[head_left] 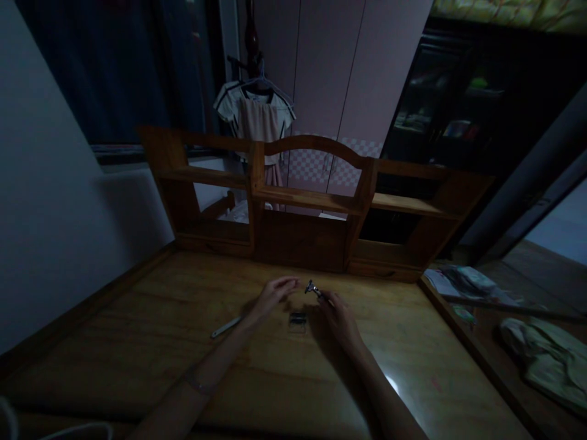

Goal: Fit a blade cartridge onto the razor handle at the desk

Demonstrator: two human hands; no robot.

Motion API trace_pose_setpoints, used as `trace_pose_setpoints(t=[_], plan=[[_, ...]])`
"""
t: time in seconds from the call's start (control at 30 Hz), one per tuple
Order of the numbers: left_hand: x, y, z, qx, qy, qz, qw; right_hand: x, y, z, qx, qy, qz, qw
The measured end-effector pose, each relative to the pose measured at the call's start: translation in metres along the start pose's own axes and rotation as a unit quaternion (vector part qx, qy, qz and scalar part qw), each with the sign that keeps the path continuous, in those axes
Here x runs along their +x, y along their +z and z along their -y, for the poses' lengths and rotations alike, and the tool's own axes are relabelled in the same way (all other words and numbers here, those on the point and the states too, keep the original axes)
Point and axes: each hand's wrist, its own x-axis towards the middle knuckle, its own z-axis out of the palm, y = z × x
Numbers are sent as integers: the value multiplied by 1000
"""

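My right hand (337, 316) is closed around the dark handle of a razor (312, 288). The razor's metallic head points up and to the left, above the wooden desk top. My left hand (274, 294) is just left of the razor head, apart from it, with its fingers stretched towards it and nothing visible in them. Between and below the hands lies a small dark piece with a clear part (298, 320), too dim to name surely. A pale slim stick with a hole near its end (225, 327) lies by my left forearm, which hides its far end.
A wooden shelf unit (307, 198) stands along the desk's (151, 342) far edge. A raised wooden rim (477, 360) borders the right side, with folded cloth (545, 360) and papers (447, 284) beyond it. A white cord (77, 429) shows at bottom left. The room is dim.
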Motion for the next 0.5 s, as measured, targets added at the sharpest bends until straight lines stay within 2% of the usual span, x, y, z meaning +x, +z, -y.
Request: trace_pose_setpoints(t=[0.03, 0.1, 0.17, 0.23, 0.3, 0.37, 0.5], plan=[[0, -7, -3, 61, 21, -34, 997, 0, -1, -1, 3, 4, -8, 1000], [-5, -26, -11, 210, 42, -85, 973, 0, -4, -1, 9, 16, -23, 1000], [-20, -45, -17, 349, 36, -101, 931, 1, -6, -1, 20, 32, -33, 999], [-43, -60, -22, 442, 10, -98, 892, 1, -7, 0, 47, 52, -35, 997], [-65, -68, -22, 494, -37, -66, 866, 1, -7, 2, 95, 77, -29, 992], [-79, -71, -19, 516, -43, -42, 854, 1, -6, 3, 154, 107, -24, 982], [-80, -68, -9, 541, -61, -39, 838, 1, -5, 3, 239, 147, -16, 960]])
